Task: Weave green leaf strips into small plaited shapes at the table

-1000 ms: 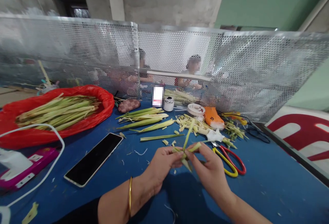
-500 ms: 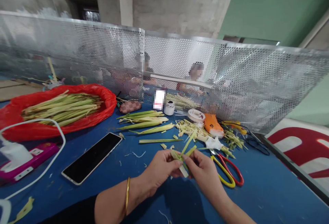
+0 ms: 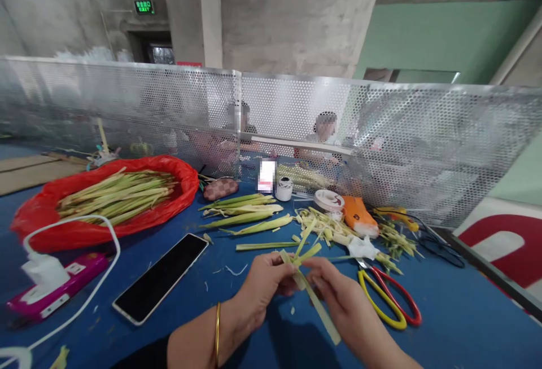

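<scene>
My left hand [image 3: 269, 276] is closed, pinching a small bundle of crossed pale green leaf strips [image 3: 298, 267] between thumb and fingers. Some strip ends stick up above the fingers, while one long flat end hangs down toward me past the right palm. Beside it my right hand [image 3: 342, 295] has its fingers bent and apart, the fingertips close against the strips' crossing. Whether they touch it is hard to see. Right of that hand lie scissors [image 3: 389, 298] with one yellow and one red handle. A single cut strip [image 3: 265, 246] rests on the blue table [image 3: 178, 324] beyond the hands.
Husk leaves [image 3: 249, 214] and a pile of leaf scraps [image 3: 322, 225] lie farther back, near a tape roll [image 3: 328, 200] and an orange packet [image 3: 359, 215]. Leftward are a dark phone [image 3: 161, 279], a purple power strip [image 3: 57, 290] and a red bag [image 3: 186, 180] of stalks. People sit behind a perforated partition [image 3: 292, 104].
A long strip end now hangs down in front of the right palm, where only a short end showed before. My right thumb has come off the crossing. The view has tilted upward.
</scene>
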Demonstrator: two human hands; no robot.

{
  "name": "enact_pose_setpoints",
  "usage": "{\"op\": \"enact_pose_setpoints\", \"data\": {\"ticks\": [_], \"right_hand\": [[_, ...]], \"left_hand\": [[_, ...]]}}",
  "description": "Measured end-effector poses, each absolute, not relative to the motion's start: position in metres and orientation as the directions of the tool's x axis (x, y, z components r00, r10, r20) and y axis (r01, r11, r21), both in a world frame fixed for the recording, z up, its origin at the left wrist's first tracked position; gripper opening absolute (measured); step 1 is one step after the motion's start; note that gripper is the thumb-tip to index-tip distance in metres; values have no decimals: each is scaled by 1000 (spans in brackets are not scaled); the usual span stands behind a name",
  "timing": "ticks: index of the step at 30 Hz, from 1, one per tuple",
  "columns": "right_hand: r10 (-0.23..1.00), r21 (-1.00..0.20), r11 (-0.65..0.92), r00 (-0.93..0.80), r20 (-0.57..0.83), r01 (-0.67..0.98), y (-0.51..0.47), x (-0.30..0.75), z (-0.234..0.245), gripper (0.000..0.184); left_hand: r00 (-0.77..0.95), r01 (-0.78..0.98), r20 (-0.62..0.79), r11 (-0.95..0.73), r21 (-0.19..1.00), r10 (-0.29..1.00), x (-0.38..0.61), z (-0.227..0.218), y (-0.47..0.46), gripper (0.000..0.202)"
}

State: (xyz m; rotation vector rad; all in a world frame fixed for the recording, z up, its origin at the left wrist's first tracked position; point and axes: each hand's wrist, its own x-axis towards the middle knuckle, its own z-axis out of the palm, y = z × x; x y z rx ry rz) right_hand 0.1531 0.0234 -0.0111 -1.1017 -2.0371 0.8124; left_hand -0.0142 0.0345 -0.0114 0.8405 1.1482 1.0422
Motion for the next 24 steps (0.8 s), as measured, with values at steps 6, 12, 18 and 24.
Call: {"op": "enact_pose_setpoints", "data": {"ticks": [6,12,18,24], "right_hand": [[578,-284,815,-675,458,506,26,159,4,25],[475,-165,845,-573,668,508,24,154,4,22],[778,-532,609,-312,545,588,27,157,-4,22],[901,-587,391,-164,402,709,30,156,-12,23]], "left_hand": [[116,-213,-322,340,916,940,-13,-10,32,36],[201,-146,-241,273,951,949,-9,-12,29,24],[299,-61,-215,244,968,930,-9,-6,27,15],[373,-80,-235,284,955,897,-9,-6,23,30]]}}
